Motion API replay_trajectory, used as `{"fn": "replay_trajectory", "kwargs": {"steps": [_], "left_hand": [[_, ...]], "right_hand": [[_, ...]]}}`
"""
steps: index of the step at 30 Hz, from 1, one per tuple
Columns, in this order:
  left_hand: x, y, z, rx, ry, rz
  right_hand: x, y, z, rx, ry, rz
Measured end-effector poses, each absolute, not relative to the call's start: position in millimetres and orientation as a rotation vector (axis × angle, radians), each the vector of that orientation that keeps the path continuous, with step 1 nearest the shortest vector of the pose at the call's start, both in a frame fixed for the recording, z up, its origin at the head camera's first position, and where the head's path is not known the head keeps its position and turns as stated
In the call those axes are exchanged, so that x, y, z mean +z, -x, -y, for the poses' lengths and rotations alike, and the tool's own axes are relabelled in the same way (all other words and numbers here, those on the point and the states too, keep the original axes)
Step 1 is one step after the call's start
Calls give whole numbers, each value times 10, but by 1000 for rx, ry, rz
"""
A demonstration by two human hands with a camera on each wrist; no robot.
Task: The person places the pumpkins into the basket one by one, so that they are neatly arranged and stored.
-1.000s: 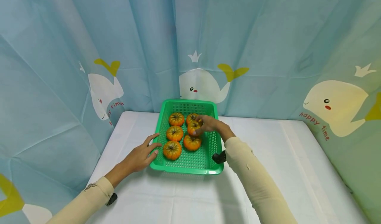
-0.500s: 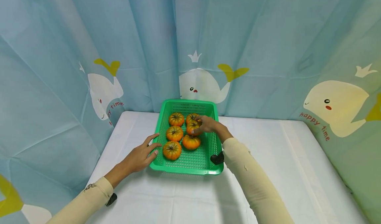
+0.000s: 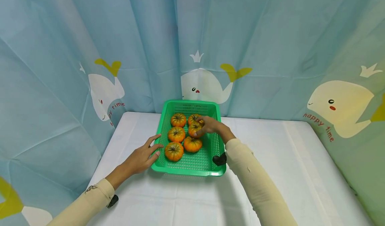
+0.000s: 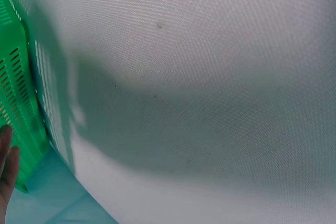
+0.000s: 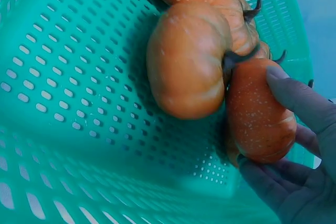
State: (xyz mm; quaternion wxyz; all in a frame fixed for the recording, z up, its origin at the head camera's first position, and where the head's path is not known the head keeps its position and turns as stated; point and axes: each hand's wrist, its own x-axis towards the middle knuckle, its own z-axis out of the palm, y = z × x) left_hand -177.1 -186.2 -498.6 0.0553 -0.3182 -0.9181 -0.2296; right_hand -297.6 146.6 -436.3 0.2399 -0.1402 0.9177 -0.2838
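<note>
A green plastic basket [image 3: 183,171] holds several small orange pumpkins in two rows. My right hand [image 3: 211,125] grips the middle pumpkin [image 3: 194,128] of the right row. In the right wrist view the thumb lies on one side of that pumpkin [image 5: 260,116], with fingers curled under the other. A front pumpkin [image 3: 192,144] sits close beside the held one, while a back pumpkin [image 3: 194,118] is partly covered by the hand. My left hand [image 3: 139,158] has spread fingers at the basket's left rim; whether every fingertip touches is unclear.
The left row has a back pumpkin [image 3: 178,120], a middle pumpkin [image 3: 176,134] and a front pumpkin [image 3: 173,151]. White cloth [image 3: 270,166] covers the table. A blue curtain [image 3: 270,35] with whale prints stands behind and along both sides.
The front pumpkin of the right row has shifted slightly left. My right hand and the pumpkin it holds have also moved a little left. The left hand has stayed in place.
</note>
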Motion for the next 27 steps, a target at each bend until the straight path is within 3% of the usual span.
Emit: {"fn": "replay_trajectory", "kwargs": {"steps": [27], "left_hand": [[-4996, 1778, 1859, -700, 962, 2789]], "right_hand": [[-4503, 2962, -1397, -706, 317, -2518]]}}
